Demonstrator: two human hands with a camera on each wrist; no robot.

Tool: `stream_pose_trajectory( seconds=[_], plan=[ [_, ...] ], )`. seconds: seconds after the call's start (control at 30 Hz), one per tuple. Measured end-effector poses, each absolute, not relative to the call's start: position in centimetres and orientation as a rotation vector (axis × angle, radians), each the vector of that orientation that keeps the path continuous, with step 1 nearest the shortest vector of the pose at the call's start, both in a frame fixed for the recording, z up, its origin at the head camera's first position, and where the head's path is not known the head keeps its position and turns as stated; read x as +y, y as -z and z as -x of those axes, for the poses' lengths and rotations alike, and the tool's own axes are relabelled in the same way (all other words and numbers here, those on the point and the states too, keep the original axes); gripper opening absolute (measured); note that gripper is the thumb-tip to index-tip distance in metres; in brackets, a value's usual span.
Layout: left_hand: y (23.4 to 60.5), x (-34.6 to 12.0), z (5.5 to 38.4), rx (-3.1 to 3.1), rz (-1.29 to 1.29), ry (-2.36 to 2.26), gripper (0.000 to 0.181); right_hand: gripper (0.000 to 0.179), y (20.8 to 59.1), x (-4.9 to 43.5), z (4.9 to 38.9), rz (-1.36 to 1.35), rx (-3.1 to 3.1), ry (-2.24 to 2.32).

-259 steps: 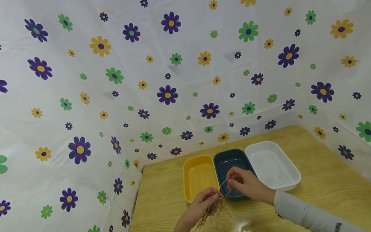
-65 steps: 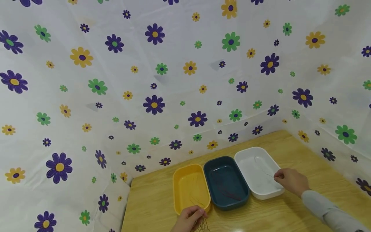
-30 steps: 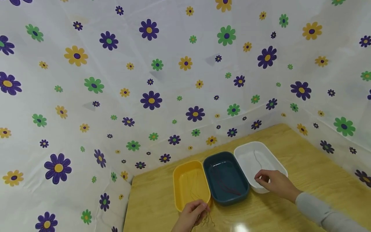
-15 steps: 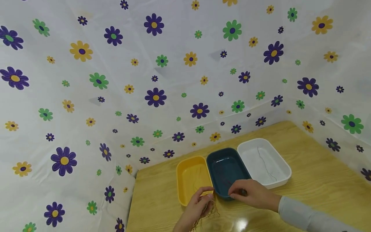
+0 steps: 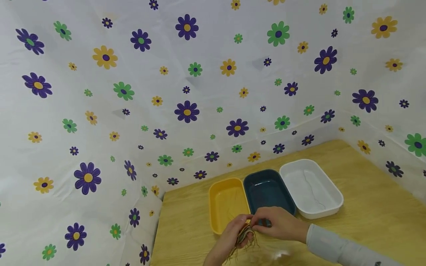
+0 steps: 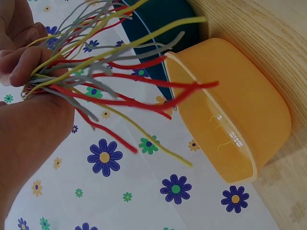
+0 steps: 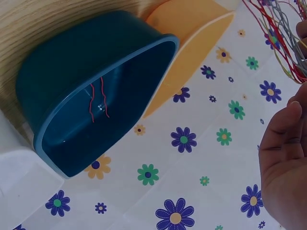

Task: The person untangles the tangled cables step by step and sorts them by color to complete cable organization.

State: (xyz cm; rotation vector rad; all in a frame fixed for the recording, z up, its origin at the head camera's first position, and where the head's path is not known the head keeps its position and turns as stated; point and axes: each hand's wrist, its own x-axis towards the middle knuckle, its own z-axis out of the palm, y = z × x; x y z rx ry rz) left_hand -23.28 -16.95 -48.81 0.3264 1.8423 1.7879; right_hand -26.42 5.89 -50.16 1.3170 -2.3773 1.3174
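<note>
My left hand [image 5: 229, 234] grips a bundle of thin, string-like red, grey and yellow strands [image 6: 110, 91]. Their loose ends fan out past the fingers. Thumb and forefinger of my right hand [image 5: 281, 223] are pinched together at the top of this bundle, in front of the blue box; what exactly lies between the tips is hidden. A few yellow strands [image 6: 220, 143] lie in the yellow box [image 6: 254, 96]. Red strands [image 7: 103, 100] lie inside the dark blue box [image 7: 72, 67]. One grey strand [image 5: 313, 188] stretches along the floor of the white box [image 5: 338, 203].
The three boxes stand side by side on a wood-grain table [image 5: 186, 221], just beyond both hands. A white flower-printed sheet [image 5: 206, 85] covers the walls behind and at both sides.
My right hand left a grey strand in the white box, moved left and met the bundle at my left hand. The left hand keeps its grip. The head view has shifted slightly.
</note>
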Motion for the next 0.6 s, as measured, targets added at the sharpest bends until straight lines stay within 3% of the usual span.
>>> stream_pose_trajectory(
  seconds=[0.27, 0.6],
  plan=[
    [49.4, -16.2, 22.8, 1.887, -0.378, -1.761, 0.048, 0.007, 50.1, 6.3, 26.2, -1.231, -2.489, -1.331],
    [49.6, -15.1, 22.1, 1.868, -0.425, -1.702, 0.060, 0.003, 50.6, 7.5, 26.2, -1.290, -2.591, -1.446]
  ],
)
